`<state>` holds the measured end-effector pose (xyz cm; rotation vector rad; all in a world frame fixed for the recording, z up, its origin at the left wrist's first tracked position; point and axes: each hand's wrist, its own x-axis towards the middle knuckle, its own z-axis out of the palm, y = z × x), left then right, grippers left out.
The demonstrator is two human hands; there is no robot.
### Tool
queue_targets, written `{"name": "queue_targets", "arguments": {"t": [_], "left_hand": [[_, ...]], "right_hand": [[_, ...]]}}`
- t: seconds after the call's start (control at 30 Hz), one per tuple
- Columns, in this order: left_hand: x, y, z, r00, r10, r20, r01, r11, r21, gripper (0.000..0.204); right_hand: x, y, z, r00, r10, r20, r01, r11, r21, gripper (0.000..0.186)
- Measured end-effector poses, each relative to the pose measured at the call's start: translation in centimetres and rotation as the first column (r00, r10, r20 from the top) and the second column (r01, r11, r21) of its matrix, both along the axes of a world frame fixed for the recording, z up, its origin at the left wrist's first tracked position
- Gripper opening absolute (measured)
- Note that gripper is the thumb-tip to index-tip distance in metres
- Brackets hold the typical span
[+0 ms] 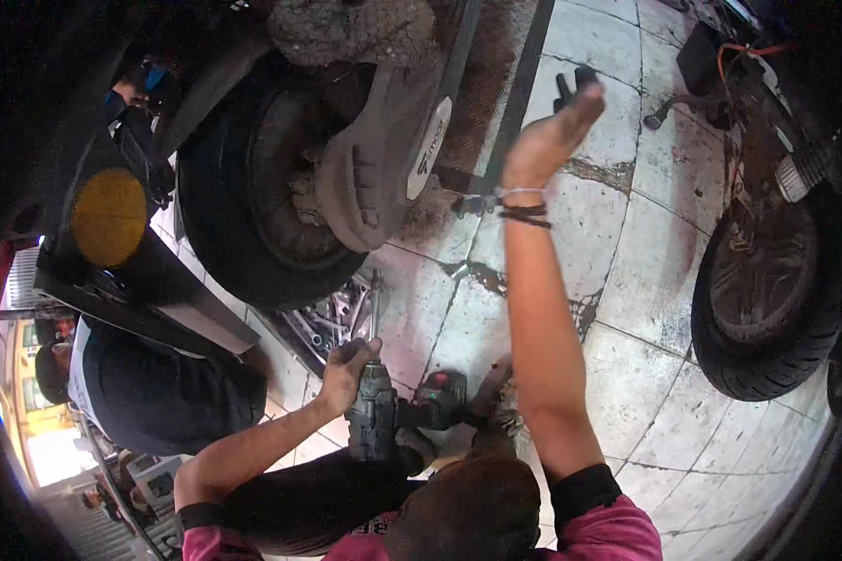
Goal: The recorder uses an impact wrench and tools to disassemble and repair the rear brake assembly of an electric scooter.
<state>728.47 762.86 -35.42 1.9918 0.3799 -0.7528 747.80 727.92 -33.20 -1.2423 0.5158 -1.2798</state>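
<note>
My left hand is closed around the nose of a dark cordless impact wrench, whose long socket extension points away from me. The wrench's battery end sticks out to the right, near my legs. Raised to the far right, my right hand has its fingers stretched apart, their tips dark. I make out nothing held in it. Ahead of my left hand is a scooter's rear wheel, with a grey engine casing beside it.
Several spanners and sockets lie in a tray under the wheel. Another scooter's wheel stands at the right on the white tiled floor. At the left a person in dark clothing bends low. A yellow round reflector hangs nearby.
</note>
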Motion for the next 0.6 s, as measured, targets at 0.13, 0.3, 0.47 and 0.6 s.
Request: {"name": "queue_targets", "arguments": {"t": [0.13, 0.3, 0.47, 0.6], "left_hand": [[-0.3, -0.7, 0.3, 0.987, -0.085, 0.140, 0.076, 0.995, 0.064, 0.040], [-0.7, 1.1, -2.0, 0.997, 0.083, 0.008, -0.083, 0.996, -0.027, 0.047], [-0.1, -0.5, 2.0, 0.996, 0.068, -0.065, -0.068, 0.998, 0.011, 0.049], [-1.8, -0.7, 1.1, 0.972, 0.219, -0.086, -0.227, 0.969, -0.095, 0.047]], "right_hand": [[2.4, 0.2, -2.7, 1.000, 0.016, -0.007, -0.016, 0.999, 0.029, 0.069], [3.9, 7.7, -3.6, 0.964, 0.163, -0.208, -0.159, 0.987, 0.036, 0.082], [-7.1, 6.2, -10.7, 0.353, 0.510, -0.784, -0.776, 0.627, 0.059, 0.054], [-15.3, 6.8, -21.2, 0.306, 0.302, -0.903, -0.952, 0.114, -0.284, 0.038]]}}
